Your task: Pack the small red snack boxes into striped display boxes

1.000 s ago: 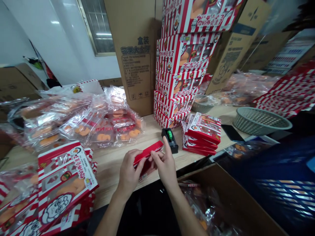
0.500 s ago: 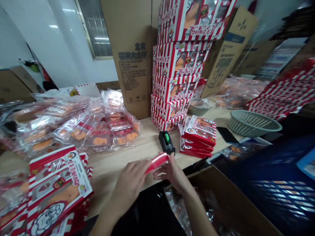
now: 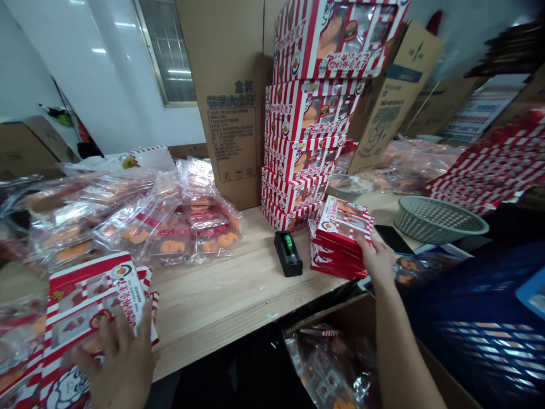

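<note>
- Spreads the left hand (image 3: 123, 352), slightly blurred and with fingers apart, over a red-and-white windowed box (image 3: 80, 301) on a low pile at the near left of the wooden table (image 3: 213, 295); cannot tell of firm contact under the palm.
- Sets the right hand (image 3: 378, 261) against the near right corner of the top box (image 3: 346, 218) on a short stack, right of centre; shows thumb and fingers at the edge, but cannot tell of a full clamp.
- Places a black tape dispenser (image 3: 288, 254) with a green roll just left of that short stack, between the two hands and touched by neither.
- Finds a heap of clear bags (image 3: 172, 244) with orange pieces behind the left-hand pile.
- Raises a tall tower of striped boxes (image 3: 281, 150) behind the dispenser, beside a large brown carton (image 3: 234, 130).
- Includes, at right, a grey-green basket (image 3: 440, 221) and a blue crate (image 3: 481, 341).
- Reveals more bagged goods (image 3: 326, 369) inside an open carton (image 3: 357, 315) below the table's edge.
</note>
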Available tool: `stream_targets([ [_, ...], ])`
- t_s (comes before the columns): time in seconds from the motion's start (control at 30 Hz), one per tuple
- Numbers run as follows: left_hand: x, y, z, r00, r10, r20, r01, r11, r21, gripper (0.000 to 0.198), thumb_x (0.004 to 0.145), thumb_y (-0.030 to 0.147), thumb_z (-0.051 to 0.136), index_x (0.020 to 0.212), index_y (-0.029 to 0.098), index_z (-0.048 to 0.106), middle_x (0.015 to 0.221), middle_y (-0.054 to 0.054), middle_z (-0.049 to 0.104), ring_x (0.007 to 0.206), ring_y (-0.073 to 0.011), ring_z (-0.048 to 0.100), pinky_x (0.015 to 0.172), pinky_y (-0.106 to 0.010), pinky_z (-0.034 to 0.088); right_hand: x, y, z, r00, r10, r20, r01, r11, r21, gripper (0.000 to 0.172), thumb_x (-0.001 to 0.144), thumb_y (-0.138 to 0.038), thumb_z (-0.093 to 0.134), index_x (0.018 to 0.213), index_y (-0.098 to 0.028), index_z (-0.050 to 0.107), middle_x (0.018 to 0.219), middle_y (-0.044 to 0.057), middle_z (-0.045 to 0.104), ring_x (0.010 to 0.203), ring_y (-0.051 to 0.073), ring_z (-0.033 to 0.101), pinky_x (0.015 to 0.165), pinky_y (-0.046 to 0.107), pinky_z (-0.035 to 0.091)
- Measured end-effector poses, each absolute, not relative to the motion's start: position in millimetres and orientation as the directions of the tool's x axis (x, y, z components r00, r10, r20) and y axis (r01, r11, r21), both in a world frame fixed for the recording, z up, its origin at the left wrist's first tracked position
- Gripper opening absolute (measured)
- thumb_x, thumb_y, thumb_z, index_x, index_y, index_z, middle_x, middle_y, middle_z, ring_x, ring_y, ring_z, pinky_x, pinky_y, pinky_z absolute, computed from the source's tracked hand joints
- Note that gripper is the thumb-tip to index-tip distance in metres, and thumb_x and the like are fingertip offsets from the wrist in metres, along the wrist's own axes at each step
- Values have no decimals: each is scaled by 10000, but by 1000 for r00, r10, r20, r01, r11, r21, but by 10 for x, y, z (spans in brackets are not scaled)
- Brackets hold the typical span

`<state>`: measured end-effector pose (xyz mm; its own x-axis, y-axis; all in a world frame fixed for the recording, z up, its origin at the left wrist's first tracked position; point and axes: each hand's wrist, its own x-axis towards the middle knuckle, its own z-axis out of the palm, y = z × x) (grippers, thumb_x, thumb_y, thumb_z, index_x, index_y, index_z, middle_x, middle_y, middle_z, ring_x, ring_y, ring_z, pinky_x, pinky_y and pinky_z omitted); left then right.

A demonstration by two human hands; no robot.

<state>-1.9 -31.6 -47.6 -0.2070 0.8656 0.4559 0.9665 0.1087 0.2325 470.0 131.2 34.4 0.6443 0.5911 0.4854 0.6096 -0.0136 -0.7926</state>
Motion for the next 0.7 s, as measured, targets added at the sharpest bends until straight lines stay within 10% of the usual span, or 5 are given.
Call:
stream_targets([
  [0.13,-128,-332,-482,-129,853,507,992,109,69,559,793,82,394,1347,121,329,1393,-256,268,1326,-390,78,985,-632,193,4614,1268,330,660,493,566,664,-30,-747,556,696,-477,548,1016,-28,620,1151,218,492,1126,364,400,967,518,276],
  [0.3,-135,-425,51,12,791,611,967,-164,193,559,812,188,411,1358,251,315,1386,-103,368,1283,-313,306,1046,-535,228,3835,934,400,343,280,897,855,302,-422,369,826,-329,491,1087,-86,586,1162,183,504,1128,280,439,984,470,308],
  [0.43,304,-486,347,-300,742,599,709,-246,661,446,760,289,562,1202,293,499,1236,-22,538,1173,-259,460,983,-410,395,2966,787,249,104,734,671,412,582,-701,344,845,-359,496,1148,-196,518,1150,112,543,1085,235,505,953,440,382],
  [0.53,615,-350,214,-556,771,311,234,-214,948,450,678,354,665,1093,218,557,1058,-44,626,1023,-254,565,900,-391,458,2545,801,186,-61,885,461,-133,451,-883,590,847,-448,472,1354,-248,243,1309,111,440,1140,228,489,943,415,423],
  [0.7,662,113,-133,-217,975,37,-151,-71,986,438,704,441,630,1045,175,558,1134,-82,602,1074,-225,541,933,-336,421,2479,809,207,70,884,462,-291,461,-838,682,844,-318,529,1392,-295,124,1318,73,446,1170,203,468,981,387,403],
])
